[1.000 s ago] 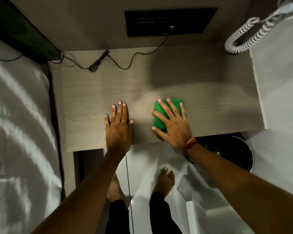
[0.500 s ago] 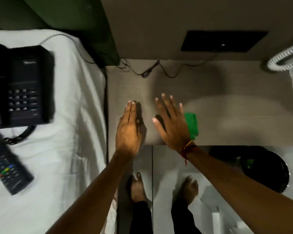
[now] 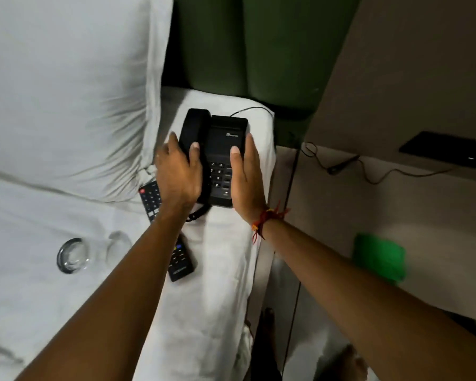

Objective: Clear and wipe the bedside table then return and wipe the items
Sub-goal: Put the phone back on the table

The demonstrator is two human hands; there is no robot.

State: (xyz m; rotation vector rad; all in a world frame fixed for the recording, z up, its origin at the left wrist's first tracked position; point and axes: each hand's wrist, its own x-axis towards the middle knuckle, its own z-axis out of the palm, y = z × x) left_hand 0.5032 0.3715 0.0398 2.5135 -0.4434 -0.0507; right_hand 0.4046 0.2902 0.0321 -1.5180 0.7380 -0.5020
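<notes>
A black desk telephone (image 3: pixel 221 144) sits on the white bed sheet near the bed's right edge. My left hand (image 3: pixel 177 174) clasps its left side over the handset, and my right hand (image 3: pixel 245 177) clasps its right side, thumb on the keypad face. A black remote control (image 3: pixel 173 243) lies on the sheet just below the phone, partly hidden under my left forearm. A clear drinking glass (image 3: pixel 73 255) lies on its side on the bed to the left. The green cloth (image 3: pixel 378 257) rests alone on the wooden bedside table (image 3: pixel 341 215) at the right.
A large white pillow (image 3: pixel 66 92) fills the upper left. A green headboard (image 3: pixel 259 50) stands behind the bed. A black cable (image 3: pixel 341 165) runs along the table's back toward a dark wall panel (image 3: pixel 448 149). My bare feet show on the floor below.
My view swung left from the table to the bed. Both hands left the table top and now hold the telephone. The green cloth stayed behind on the table.
</notes>
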